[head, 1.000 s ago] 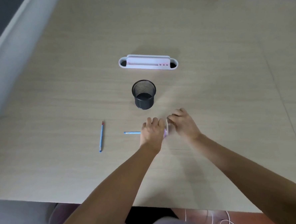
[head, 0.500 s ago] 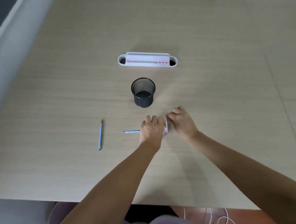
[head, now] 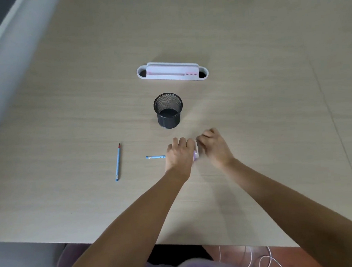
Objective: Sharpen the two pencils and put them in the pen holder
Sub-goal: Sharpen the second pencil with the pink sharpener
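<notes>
1. Black wire mesh forms the pen holder (head: 168, 111), which stands upright on the pale wood-grain table (head: 66, 98); every place below is given from it.
2. Just nearer the person than the holder, the left hand (head: 179, 155) is curled knuckles-up around a small pink-and-white sharpener (head: 196, 152), of which only a thin edge shows between the two hands.
3. One blue pencil (head: 155, 157) lies level, its free end pointing left of the holder, its other end hidden under the left hand; whether that end sits inside the sharpener cannot be told.
4. The right hand (head: 214, 146) is just right of the left one, nearer the person and slightly right of the holder, fingers bent and closed at the sharpener's far side; what exactly they pinch is hidden.
5. A second blue pencil (head: 118, 162) lies alone well to the holder's left and nearer the person, red tip pointing away from the person, untouched.
6. Beyond the holder sits a long white tray (head: 172, 72) with pink on top and an oval opening at each end.
</notes>
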`<state>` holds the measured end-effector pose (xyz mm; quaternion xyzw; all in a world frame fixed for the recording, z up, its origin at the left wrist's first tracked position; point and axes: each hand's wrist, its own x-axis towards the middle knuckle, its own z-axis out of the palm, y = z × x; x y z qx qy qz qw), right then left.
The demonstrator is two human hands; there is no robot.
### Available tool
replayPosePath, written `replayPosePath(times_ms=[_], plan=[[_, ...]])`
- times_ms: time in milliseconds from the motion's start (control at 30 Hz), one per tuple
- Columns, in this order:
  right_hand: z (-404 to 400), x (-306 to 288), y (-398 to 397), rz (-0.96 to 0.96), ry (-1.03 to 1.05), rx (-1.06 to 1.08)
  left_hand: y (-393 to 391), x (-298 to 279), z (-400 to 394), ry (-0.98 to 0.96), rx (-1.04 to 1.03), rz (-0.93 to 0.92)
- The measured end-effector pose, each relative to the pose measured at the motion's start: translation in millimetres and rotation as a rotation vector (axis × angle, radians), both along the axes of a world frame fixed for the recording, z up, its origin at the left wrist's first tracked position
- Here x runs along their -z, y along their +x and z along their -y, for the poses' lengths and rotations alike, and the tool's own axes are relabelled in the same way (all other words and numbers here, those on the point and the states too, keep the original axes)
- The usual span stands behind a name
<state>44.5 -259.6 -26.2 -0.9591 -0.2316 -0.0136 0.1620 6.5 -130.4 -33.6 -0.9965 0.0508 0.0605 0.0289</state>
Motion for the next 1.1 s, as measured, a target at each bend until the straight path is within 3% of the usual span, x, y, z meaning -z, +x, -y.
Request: replayPosePath(times_ms=[67, 167, 267, 367, 533, 600, 700, 767, 900, 1000, 1100], plan=[[-4, 13, -21, -0.056, -0.059, -0.027, 0, -3, 1, 0.003, -0.026, -0.018], [5, 23, -65, -0.146, 0.023, 0.05, 0, -4, 3, 0.011, -0.033, -0.035], [18, 14, -81, -0.07, 0.133, 0.028, -1, -4, 4, 0.008, -0.025, -0.022], [25, 1, -54, 0.074, 0.093, -0.106, 1, -1, 3, -0.011, -0.019, -0.015], [1, -2, 3, 0.177, 0.033, -0.04, 2, -2, 2, -0.023, -0.015, -0.03], [-4, 10, -15, 0.079, -0.057, -0.072, 2, -1, 4, -0.033, -0.013, -0.055], [6, 17, -58, -0.105, 0.035, 0.038, 2, -2, 4, -0.044, -0.028, -0.08], [13, 10, -78, -0.104, 0.136, 0.096, 1, -4, 5, -0.045, -0.026, -0.057], [-13, -31, -84, -0.04, 0.243, -0.128, 3, 3, 5, -0.134, -0.045, -0.03], [-19, -44, -54, -0.053, 0.264, 0.094, 2, 0, 3, -0.094, -0.021, -0.024], [8, -23, -42, -0.282, 0.128, 0.25, 0, -8, 3, -0.026, -0.006, -0.03]])
